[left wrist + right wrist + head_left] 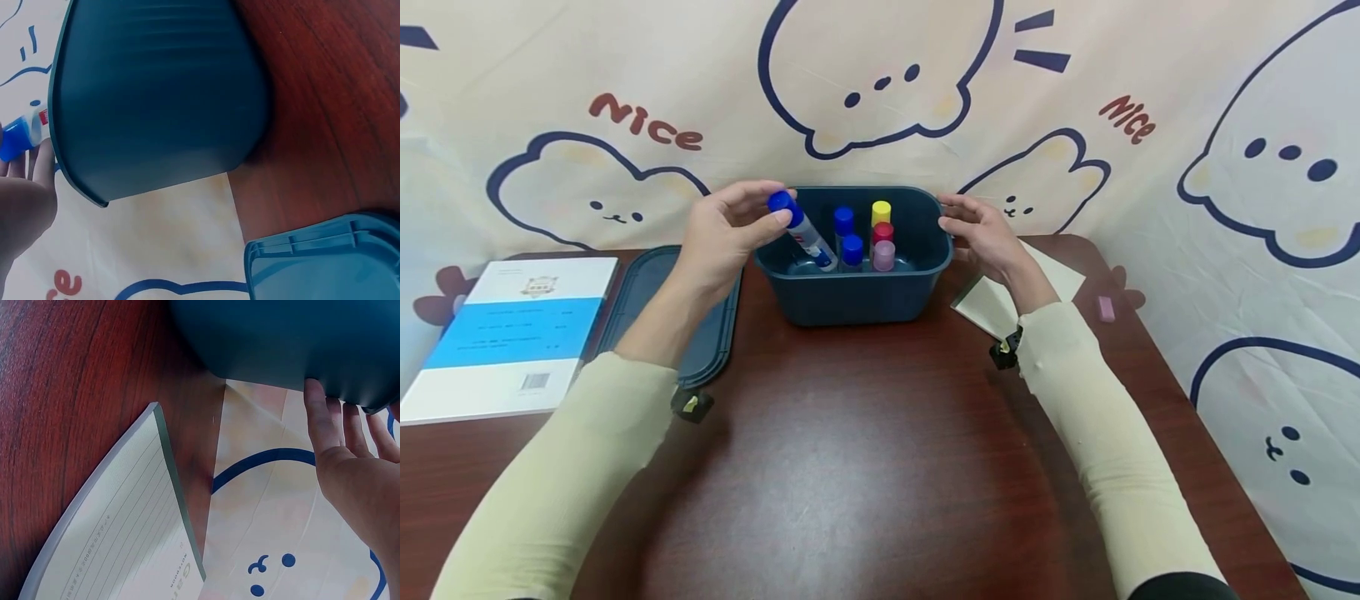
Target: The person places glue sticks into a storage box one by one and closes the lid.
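Observation:
A dark blue plastic bin (pixel 853 298) stands against the wall cloth at the back of the table. My left hand (pixel 727 229), at its left end, pinches a glue stick (pixel 805 233) with a blue cap and pale labelled body. The stick tilts, its lower end inside the bin. In the left wrist view, the cap (pixel 15 139) shows beyond the rim. Several capped sticks stand in the bin, with blue (pixel 844 221), yellow (pixel 881 211), red (pixel 883 232) and pink caps (pixel 883 254). My right hand (pixel 988 237) holds the bin's right rim, fingers against the outer wall.
Left of the bin lies a dark blue lid (pixel 703 342), beside a white and blue book (pixel 512 333). A lined notebook (pixel 125 531) lies partly under my right forearm. A pink eraser (pixel 1106 309) sits near the table's right edge.

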Demonstrator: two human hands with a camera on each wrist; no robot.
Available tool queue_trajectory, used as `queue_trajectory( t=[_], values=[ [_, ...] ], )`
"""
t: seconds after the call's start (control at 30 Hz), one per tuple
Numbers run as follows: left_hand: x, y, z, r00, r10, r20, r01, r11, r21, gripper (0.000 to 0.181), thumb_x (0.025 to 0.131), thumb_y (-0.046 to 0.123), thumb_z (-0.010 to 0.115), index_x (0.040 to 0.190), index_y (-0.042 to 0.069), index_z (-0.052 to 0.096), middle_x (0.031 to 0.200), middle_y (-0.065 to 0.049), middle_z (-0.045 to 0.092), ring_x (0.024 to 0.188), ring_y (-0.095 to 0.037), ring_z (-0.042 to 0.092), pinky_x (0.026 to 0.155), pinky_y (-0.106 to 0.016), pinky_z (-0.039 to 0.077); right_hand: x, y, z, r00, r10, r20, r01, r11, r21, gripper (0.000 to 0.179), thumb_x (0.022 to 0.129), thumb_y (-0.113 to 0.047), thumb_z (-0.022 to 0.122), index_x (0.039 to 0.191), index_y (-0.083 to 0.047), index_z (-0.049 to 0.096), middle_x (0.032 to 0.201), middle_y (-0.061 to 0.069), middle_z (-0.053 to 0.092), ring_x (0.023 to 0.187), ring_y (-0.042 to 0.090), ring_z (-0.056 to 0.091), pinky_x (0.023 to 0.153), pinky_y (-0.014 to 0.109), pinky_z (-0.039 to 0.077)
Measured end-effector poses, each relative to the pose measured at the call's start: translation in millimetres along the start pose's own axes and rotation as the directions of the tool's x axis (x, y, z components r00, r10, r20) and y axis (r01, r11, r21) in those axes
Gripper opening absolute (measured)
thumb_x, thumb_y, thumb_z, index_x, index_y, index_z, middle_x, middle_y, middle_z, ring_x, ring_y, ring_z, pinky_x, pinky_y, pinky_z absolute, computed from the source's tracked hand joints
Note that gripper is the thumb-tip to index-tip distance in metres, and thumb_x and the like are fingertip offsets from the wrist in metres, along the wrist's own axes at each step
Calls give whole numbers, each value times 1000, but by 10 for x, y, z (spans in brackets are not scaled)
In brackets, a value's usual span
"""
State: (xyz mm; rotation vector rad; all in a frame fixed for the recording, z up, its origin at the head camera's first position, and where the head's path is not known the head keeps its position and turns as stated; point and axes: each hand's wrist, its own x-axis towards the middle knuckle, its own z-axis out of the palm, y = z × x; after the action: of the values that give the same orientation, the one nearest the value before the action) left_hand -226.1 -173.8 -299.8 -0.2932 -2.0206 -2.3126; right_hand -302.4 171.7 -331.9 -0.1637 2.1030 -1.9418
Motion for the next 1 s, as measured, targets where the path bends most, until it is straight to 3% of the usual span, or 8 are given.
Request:
queue_trajectory(
  t=[0.07,0.17,0.3,0.67,1.0],
  values=[
    [16,6,23,1000,-10,6,9,995,103,39,91,16,77,128,5,68,124,-10,68,111,-25,60,91,-23,53,0,2,-2,1000,0,0,0,1000,-4,46,105,-15,56,150,-13,48,146,12,49,123,33,54,105,51,47],
    [42,15,50,999,-33,9,29,967,255,40,93,21,75,131,9,67,126,-8,67,114,-25,58,97,-29,51,-2,-2,-3,1000,2,2,-2,1000,-5,46,105,-15,56,151,-14,47,147,12,49,123,32,54,105,51,46],
    [70,16,83,998,-61,9,53,926,373,42,95,24,73,134,10,65,132,-10,65,119,-24,58,105,-39,48,-7,-7,4,1000,0,5,0,1000,-1,46,106,-14,55,151,-13,47,147,12,48,124,32,54,105,51,47],
    [158,6,154,991,-131,11,108,857,504,46,96,25,71,137,8,61,134,-13,63,127,-28,56,108,-43,46,-12,-19,12,1000,0,0,0,1000,1,46,105,-13,55,150,-13,47,146,12,49,123,33,54,104,51,48],
    [260,-12,250,986,-160,56,89,771,630,40,96,22,72,131,4,63,134,-14,62,125,-30,57,105,-43,48,-11,-11,10,1000,-1,-4,1,1000,-16,47,105,-14,56,151,-13,47,147,11,49,125,33,54,103,48,49]
  ],
)
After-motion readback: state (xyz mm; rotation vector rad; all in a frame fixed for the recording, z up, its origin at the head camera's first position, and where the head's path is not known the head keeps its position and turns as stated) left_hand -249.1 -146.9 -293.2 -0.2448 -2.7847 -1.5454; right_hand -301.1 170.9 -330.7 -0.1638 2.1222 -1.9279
